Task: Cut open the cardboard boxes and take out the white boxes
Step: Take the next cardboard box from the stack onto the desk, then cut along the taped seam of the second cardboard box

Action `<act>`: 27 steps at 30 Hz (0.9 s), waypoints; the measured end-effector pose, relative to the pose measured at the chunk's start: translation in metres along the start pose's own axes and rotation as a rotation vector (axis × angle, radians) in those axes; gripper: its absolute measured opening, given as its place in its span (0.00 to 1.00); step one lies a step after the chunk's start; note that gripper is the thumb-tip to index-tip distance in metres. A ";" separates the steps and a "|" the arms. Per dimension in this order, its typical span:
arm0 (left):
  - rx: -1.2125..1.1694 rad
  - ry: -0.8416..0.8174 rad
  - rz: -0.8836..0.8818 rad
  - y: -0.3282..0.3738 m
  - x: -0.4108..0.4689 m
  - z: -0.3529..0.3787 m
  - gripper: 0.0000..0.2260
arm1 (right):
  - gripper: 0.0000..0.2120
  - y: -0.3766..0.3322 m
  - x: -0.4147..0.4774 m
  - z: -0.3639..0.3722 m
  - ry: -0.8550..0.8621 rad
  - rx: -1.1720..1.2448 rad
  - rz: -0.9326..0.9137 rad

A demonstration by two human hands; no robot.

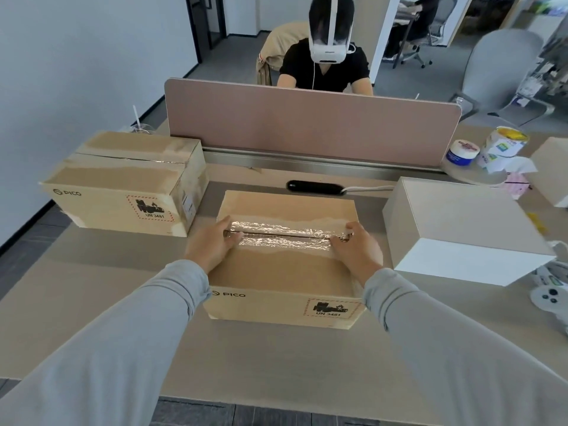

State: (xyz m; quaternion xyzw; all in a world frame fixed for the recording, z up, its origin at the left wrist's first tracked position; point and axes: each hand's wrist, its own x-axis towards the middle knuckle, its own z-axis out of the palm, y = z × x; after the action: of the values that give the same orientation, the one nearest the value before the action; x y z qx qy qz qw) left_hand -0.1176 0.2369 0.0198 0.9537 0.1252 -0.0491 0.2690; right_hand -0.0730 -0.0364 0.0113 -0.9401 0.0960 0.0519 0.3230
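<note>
Cardboard box [285, 272] sits square in front of me on the desk [276, 364], printed side facing me and taped top up. From the head camera, the only view I have, a strip of shiny clear tape [285, 233] runs along the middle seam, with a dark line down its centre that I read as a cut already made.

My left hand [212, 244] is on the left end of that seam, fingers curled with the tips at the slit and the thumb up on the far flap. My right hand [356, 247] mirrors it at the right end, fingers bent down onto the tape. Both look hooked on the flap edges, though I cannot see whether the tips are under the card.

A second cardboard box [123, 186] stands well apart to the left, its top taped. A white box [461, 229] lies on the desk to the right, out of any carton. Beyond it, a white controller [550, 296] rests at the desk's right edge, and a pink divider [307, 124] runs across the back.

I judge the carton stiff but light enough to shift if I pull unevenly, and the tape slick under my fingers. The best hold is the flap edges at both ends of the seam, parting them evenly. The white box inside is probably a snug fit with smooth sides, so I would grip it by its short ends.
</note>
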 end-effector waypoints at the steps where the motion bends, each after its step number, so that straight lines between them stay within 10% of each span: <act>1: 0.000 -0.004 0.003 -0.002 0.003 0.000 0.27 | 0.23 -0.001 0.002 0.001 0.004 -0.001 0.004; 12: 0.253 -0.018 0.002 0.007 0.035 -0.003 0.26 | 0.28 -0.008 0.017 -0.006 -0.092 -0.043 0.091; 27: 0.235 -0.097 0.652 0.135 0.058 0.092 0.19 | 0.11 0.090 0.002 -0.035 0.036 0.060 0.276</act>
State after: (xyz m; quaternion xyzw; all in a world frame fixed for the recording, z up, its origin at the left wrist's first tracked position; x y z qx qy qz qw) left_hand -0.0286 0.0898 0.0003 0.9645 -0.2056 -0.0198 0.1644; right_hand -0.0888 -0.1276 -0.0154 -0.9087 0.2316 0.0759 0.3391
